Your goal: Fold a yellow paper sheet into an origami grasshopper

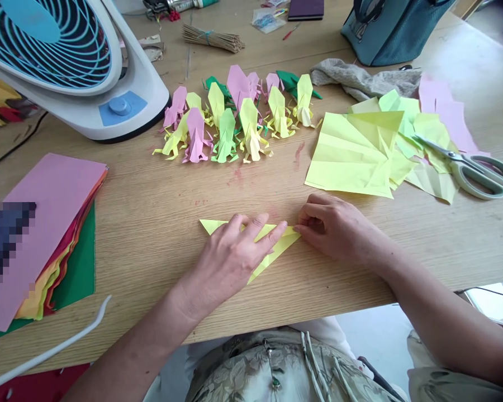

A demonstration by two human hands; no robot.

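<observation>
A yellow sheet of paper [281, 245], folded into a triangle, lies on the wooden table in front of me. My left hand [238, 248] rests on it with the fingers spread, covering its middle. At the triangle's right corner, the fingers of my right hand [329, 226] pinch the paper tip. Just beyond my right hand lies a larger creased yellow sheet [352, 151]. Several folded paper figures [226, 137] in pink, yellow and green stand in rows farther back.
A fan [117, 106] stands at the back left, above a stack of coloured paper [54, 190]. Scissors [482, 173] lie on paper scraps [444, 111] at the right. Behind are a grey cloth [356, 78], a teal bag [385, 33] and a bundle of sticks [213, 38].
</observation>
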